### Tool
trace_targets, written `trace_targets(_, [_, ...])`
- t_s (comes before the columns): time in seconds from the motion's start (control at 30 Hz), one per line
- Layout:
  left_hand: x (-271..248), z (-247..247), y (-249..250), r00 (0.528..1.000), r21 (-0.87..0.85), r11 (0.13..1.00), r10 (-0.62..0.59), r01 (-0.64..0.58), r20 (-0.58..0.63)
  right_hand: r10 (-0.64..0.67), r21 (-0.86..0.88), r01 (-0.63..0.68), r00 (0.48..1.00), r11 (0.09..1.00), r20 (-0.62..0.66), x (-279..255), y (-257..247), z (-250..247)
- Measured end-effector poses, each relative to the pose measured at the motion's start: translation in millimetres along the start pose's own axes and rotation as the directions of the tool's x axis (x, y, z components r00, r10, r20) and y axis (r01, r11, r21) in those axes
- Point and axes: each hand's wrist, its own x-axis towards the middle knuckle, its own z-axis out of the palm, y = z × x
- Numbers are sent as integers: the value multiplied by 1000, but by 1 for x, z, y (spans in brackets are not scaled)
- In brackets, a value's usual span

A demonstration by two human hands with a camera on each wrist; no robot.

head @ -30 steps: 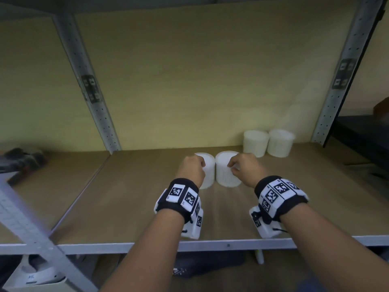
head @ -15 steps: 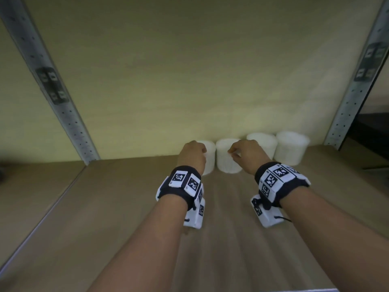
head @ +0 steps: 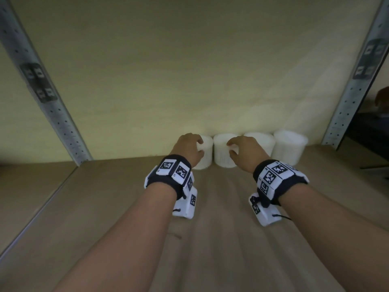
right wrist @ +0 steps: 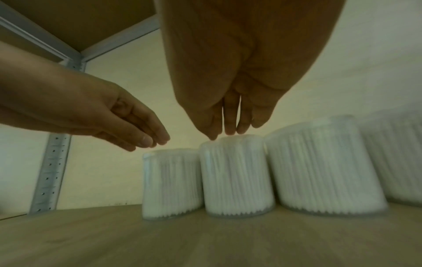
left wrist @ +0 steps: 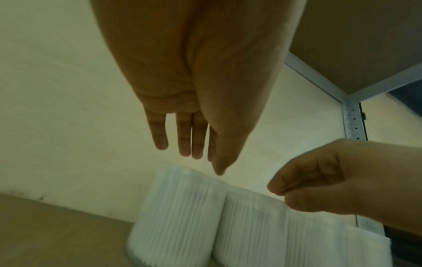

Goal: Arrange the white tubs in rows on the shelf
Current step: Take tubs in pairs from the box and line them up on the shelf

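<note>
Four white tubs stand in one row against the back wall of the wooden shelf (head: 210,239). My left hand (head: 196,146) hovers just above the leftmost tub (head: 205,157) with straight fingers (left wrist: 189,144) and holds nothing. My right hand (head: 231,146) is over the second tub (head: 222,159). Its fingertips (right wrist: 228,131) are at that tub's (right wrist: 235,177) top edge, not wrapped round it. The third tub (head: 264,143) and fourth tub (head: 289,146) stand to the right, partly behind my right hand.
Grey perforated uprights rise at the back left (head: 52,114) and back right (head: 353,89) of the bay. The yellowish back wall (head: 189,70) is directly behind the tubs. Bare shelf board stretches to the left and in front of the row.
Both hands moved their two tubs from mid-shelf back to the wall, next to the two tubs there. Their fingers have since come off the tubs and straightened.
</note>
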Motion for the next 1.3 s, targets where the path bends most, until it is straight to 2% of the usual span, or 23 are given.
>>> trace_targets(0.07, [-11, -7, -1, 1000, 2, 1000, 19, -19, -20, 3, 13, -3, 1000, 1000, -26, -10, 1, -3])
trace_targets(0.23, [-54, -23, 10, 1000, 20, 1000, 19, -19, 10, 24, -22, -23, 999, 999, 30, -51, -3, -23])
trace_targets(0.73, [-231, -41, 90, 994, -34, 996, 79, -77, 75, 118, -100, -105, 983, 989, 139, -230, -24, -69])
trace_targets(0.9, [-284, -14, 100, 986, -81, 995, 70, -58, 152, 128, -83, -116, 979, 990, 160, -287, -13, -63])
trace_targets(1.13, [-323, 42, 95, 972, -155, 984, 114, -82, 204, 153, -68, -143, 975, 987, 160, -340, 15, -34])
trace_targets(1.3, [-341, 97, 91, 927, -199, 977, 145, -79, 346, 236, -85, -221, 931, 972, 280, -364, 46, 1])
